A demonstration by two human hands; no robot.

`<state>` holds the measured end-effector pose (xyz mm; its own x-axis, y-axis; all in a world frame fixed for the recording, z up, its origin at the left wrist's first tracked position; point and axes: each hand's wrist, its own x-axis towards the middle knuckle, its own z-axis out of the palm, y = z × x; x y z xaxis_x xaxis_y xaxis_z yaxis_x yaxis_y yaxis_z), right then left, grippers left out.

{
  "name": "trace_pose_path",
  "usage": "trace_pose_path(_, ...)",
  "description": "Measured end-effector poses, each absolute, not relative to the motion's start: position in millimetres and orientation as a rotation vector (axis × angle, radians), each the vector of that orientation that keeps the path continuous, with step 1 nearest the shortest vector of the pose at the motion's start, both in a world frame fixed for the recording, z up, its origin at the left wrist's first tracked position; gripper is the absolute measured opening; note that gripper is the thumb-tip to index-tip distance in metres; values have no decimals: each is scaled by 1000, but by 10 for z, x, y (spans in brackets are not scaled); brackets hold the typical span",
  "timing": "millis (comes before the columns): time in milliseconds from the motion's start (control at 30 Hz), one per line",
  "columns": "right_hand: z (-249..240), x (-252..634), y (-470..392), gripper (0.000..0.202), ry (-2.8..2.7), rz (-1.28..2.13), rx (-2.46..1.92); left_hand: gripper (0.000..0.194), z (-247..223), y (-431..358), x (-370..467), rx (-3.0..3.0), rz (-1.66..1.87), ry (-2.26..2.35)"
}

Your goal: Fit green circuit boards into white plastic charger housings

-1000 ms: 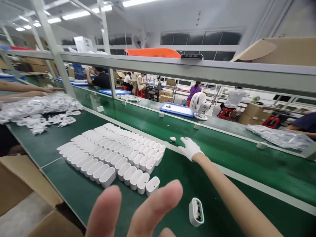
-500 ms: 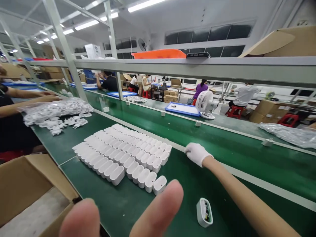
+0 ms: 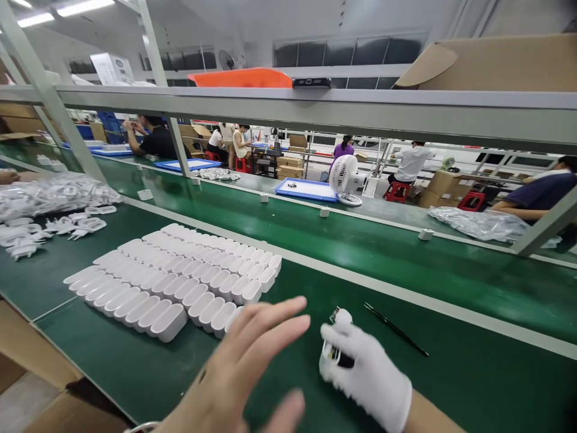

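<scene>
My left hand (image 3: pixel 243 361) is bare and open, its fingers spread, above the green bench and in front of the nearest white housings. It holds nothing. A white glove covers my right hand (image 3: pixel 365 367), whose fingers are closed around a white oval plastic housing (image 3: pixel 325 365). Part of a circuit board (image 3: pixel 332 352) shows inside; the glove hides the rest. Black tweezers (image 3: pixel 396 329) lie on the bench just beyond this hand. To the left stand close rows of white oval housings (image 3: pixel 169 322), their open tops facing up; my left hand covers some of the nearest ones.
White plug parts (image 3: pixel 74 225) and a filled clear bag (image 3: pixel 58 189) lie at left. Beyond a pale strip runs the green conveyor (image 3: pixel 297 225), with small white pieces along its far edge. A shelf (image 3: pixel 360 114) crosses above. A cardboard box (image 3: pixel 36 343) stands below the bench's near edge.
My right hand has come back from the pale strip and closed on the housing. My left hand has moved further into view. The view has turned right, and the tweezers now show.
</scene>
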<state>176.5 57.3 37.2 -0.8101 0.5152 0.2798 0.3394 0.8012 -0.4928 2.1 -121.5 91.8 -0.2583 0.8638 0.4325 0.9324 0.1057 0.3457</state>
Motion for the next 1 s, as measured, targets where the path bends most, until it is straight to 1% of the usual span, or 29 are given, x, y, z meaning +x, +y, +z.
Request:
trace_pose_path(67, 469, 1701, 981, 24, -2459, 542, -720, 35, 854, -1101, -146, -1746, -617, -2228)
trace_pose_path(133, 569, 1693, 1522, 24, -2324, 341, -1063, 31, 702, -1046, -294, -1608, -413, -2233)
trace_pose_path(167, 594, 1710, 1792, 27, -2252, 233, -1270, 29, 616, -1040, -355, -1579, -336, -2231)
trace_pose_path(200, 595, 1737, 2037, 30, -2202, 213, -1384, 27, 538, -1042, -407, -1572, -269, -2233)
trace_pose_path(267, 531, 1805, 2404, 30, -2175, 227, -1498, 23, 432, -1052, -472, -1585, -174, -2237)
trace_pose_path(333, 432, 1869, 2588, 35, -2183, 276, -1534, 22, 399, -1045, -484, -1604, -123, -2234)
trace_pose_path(367, 391, 1898, 2622, 40, -2181, 294, -1540, 24, 403, -1033, -474, -1628, -109, -2224)
trace_pose_path(467, 366, 2011, 2577, 62, -2115, 311, -1542, 32, 444, -966, -404, -1705, -134, -2197)
trace_pose_path(500, 388, 2065, 2531, 65, -2078, 311, -1543, 33, 459, -936, -375, -1726, -153, -2208)
trace_pose_path(700, 522, 2334, 2226, 60, -2044, 383, -1497, 22, 545, -593, -103, -1914, -389, -2453)
trace_pose_path(833, 458, 2039, 2278, 71, -1992, 478, -1495, 27, 544, -234, 137, -1943, -317, -2512)
trace_pose_path(900, 409, 1781, 2360, 65, -1967, 576, -1456, 27, 490, -117, 193, -1929, -382, -2460)
trace_pose_path(967, 379, 1534, 2426, 49, -1929, 709, -1410, 26, 407, -71, 182, -1931, -554, -2415)
trace_pose_path(1000, 379, 1430, 2445, 41, -1894, 783, -1389, 22, 364, -69, 157, -1939, -636, -2416)
